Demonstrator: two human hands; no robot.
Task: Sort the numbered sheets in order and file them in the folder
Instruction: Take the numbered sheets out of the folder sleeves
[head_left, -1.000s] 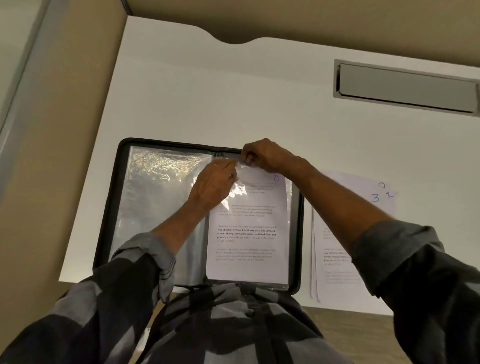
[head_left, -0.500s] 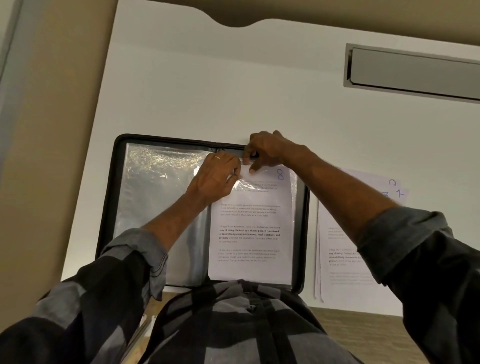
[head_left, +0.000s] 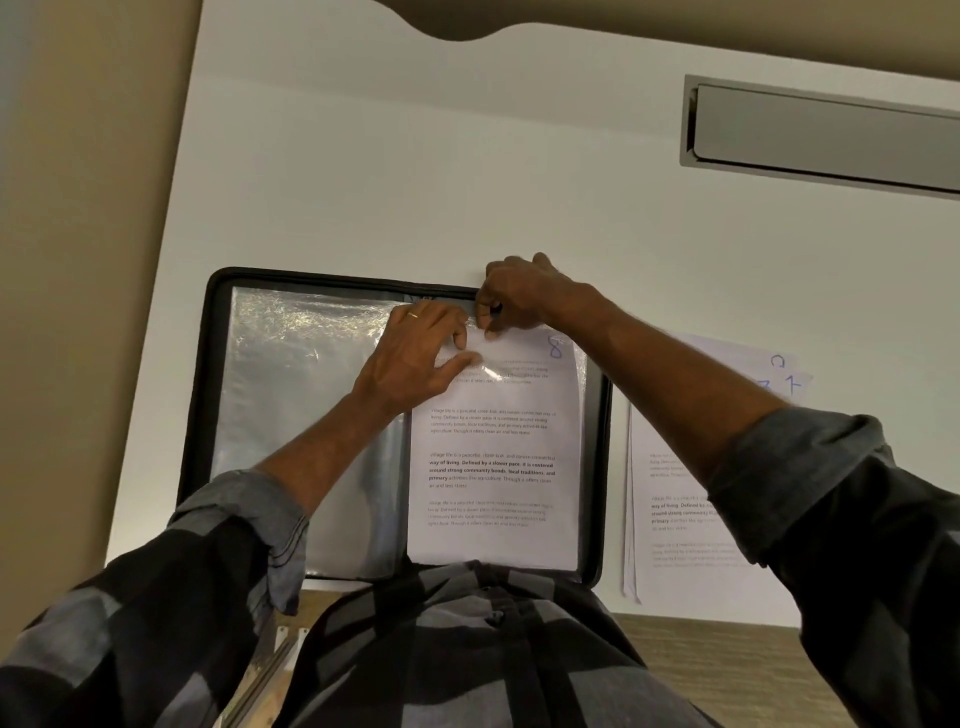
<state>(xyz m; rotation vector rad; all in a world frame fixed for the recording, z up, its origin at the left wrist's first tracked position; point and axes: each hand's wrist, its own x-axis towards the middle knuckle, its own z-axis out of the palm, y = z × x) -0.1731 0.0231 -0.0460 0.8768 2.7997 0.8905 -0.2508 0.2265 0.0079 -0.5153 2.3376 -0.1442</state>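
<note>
A black zip folder (head_left: 200, 415) lies open on the white desk, its left page a shiny empty plastic sleeve (head_left: 301, 395). On the right side lies a printed sheet marked 8 (head_left: 498, 467), mostly inside a clear sleeve. My left hand (head_left: 415, 358) pinches the sleeve's top edge near the folder's spine. My right hand (head_left: 519, 299) pinches the top of that sheet and sleeve just beside it, at the folder's upper rim. A stack of further numbered sheets (head_left: 675, 499) lies to the right of the folder, partly under my right forearm.
The white desk (head_left: 415, 182) has a grey recessed cable tray (head_left: 826, 135) at the back right. A beige wall panel borders the desk on the left. The desk's near edge runs just below the folder, by my torso.
The numbered sheet has slid lower into the sleeve, so its 8 now shows fully. Both hands stay at the sleeve's top edge with small finger shifts; the view tilted a little.
</note>
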